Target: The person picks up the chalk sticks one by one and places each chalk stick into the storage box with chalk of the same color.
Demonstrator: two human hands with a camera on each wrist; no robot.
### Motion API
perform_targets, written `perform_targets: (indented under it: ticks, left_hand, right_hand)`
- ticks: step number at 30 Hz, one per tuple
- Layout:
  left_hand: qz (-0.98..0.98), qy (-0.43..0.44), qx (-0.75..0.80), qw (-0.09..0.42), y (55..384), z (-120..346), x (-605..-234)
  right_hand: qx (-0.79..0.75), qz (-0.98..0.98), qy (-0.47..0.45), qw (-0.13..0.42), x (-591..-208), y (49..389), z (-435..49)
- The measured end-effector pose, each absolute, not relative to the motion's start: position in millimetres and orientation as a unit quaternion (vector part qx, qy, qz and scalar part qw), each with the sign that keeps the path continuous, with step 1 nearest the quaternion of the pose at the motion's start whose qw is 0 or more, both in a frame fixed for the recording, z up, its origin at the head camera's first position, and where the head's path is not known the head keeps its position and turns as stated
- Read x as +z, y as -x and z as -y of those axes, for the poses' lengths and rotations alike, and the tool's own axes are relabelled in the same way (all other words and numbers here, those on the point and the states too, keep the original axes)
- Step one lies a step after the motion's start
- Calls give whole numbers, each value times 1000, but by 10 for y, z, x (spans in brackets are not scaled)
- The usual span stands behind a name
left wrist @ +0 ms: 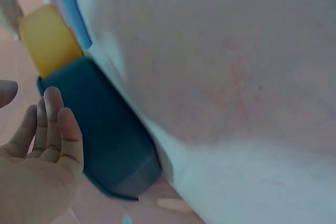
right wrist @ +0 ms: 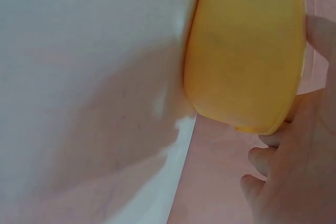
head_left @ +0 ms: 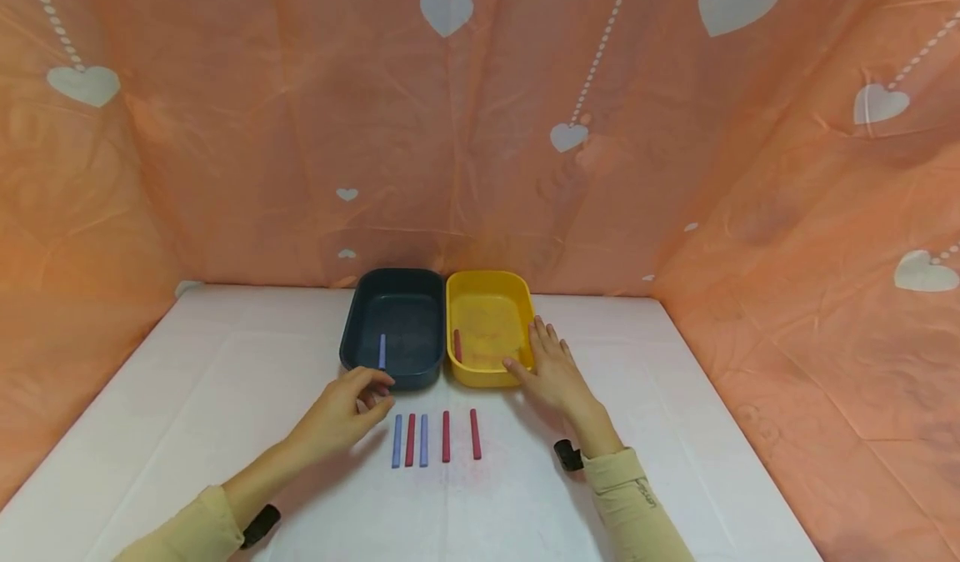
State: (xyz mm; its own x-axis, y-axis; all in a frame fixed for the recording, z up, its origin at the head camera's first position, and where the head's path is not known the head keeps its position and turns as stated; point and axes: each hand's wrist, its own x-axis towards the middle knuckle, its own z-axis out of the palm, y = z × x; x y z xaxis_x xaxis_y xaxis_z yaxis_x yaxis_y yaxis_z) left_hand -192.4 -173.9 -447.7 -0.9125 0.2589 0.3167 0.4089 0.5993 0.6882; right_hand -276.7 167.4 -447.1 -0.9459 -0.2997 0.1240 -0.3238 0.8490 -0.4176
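My left hand [head_left: 347, 408] hovers at the front rim of the dark blue bin [head_left: 406, 380], fingers loosely bent, nothing between them. Inside that bin a blue chalk stick [head_left: 382, 350] leans by the front wall. At the right front corner of the yellow bin [head_left: 486, 376], my right hand [head_left: 557, 370] touches the rim, thumb over the front edge and fingers extended along the right side. A red chalk stick [head_left: 458, 346] lies inside at the left. In front of the bins, blue chalk [head_left: 397, 441] and red chalk [head_left: 446, 437] sticks lie in a row.
Both bins stand side by side at the back of the white table [head_left: 247, 353], close to an orange curtain [head_left: 315, 128] with white hearts. Reddish dust marks the tabletop near the chalk row. Each wrist wears a black camera [head_left: 567, 455].
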Motion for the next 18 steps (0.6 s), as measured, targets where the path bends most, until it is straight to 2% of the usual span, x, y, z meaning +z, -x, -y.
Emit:
perform_targets:
  ticks: [7,18]
  left_hand:
    - [911,187,-366,39,1950,1687,-4599]
    - [937,170,-305,-18,1979,1620,-4669]
  right_hand:
    - [209,964,-167,15,-4462,2767,-1665]
    - [194,966,-168,14,-4484,2773,-1670]
